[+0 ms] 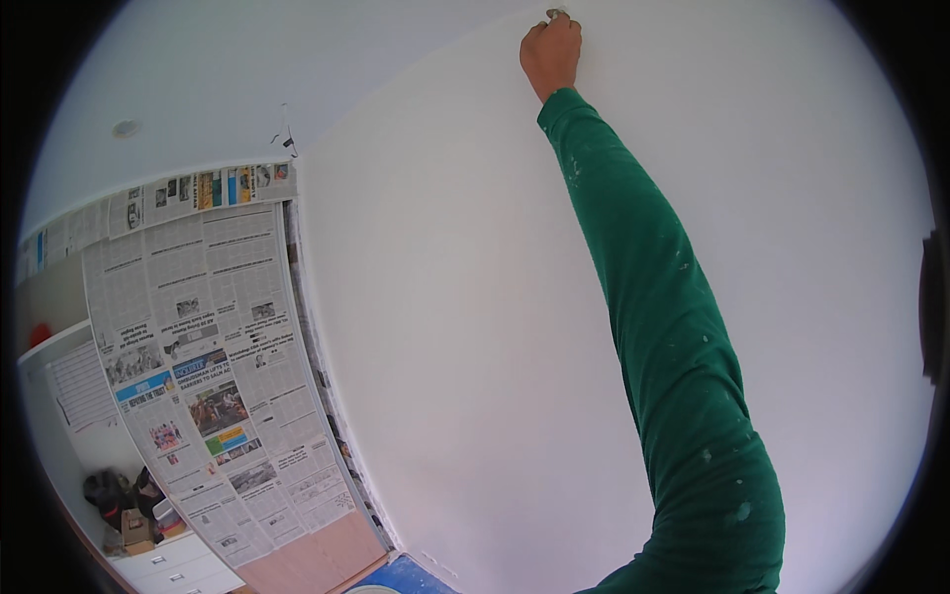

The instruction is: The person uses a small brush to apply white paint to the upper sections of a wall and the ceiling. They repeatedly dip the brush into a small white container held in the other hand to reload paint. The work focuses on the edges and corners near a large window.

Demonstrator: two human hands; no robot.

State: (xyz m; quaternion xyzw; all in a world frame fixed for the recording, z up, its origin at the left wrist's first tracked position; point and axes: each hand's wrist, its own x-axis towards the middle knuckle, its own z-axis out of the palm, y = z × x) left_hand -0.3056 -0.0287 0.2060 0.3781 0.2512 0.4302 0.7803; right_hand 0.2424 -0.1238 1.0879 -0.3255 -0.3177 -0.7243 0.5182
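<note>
- The papered panel (pixel 208 366), faced with newspaper sheets, serves as the landmark.
- The person's right hand (pixel 551 57) is raised above the panel's top and well to its right, near where the white wall (pixel 465 327) meets the ceiling (pixel 237 59).
- Its back faces the camera; the fingers are curled, clamped on a small pale piece (pixel 554 14), whose kind is too small to tell.
- The right arm, in a paint-flecked green sleeve (pixel 663 277), bends at the elbow low and far right of the panel, and the forearm slants up and leftward to the wrist.
- The left hand is out of view, so its state cannot be told.
- The wall stretches right from the panel's edge.
- Left of the panel stand open shelves (pixel 69 342), with white drawers (pixel 163 562) below.
</note>
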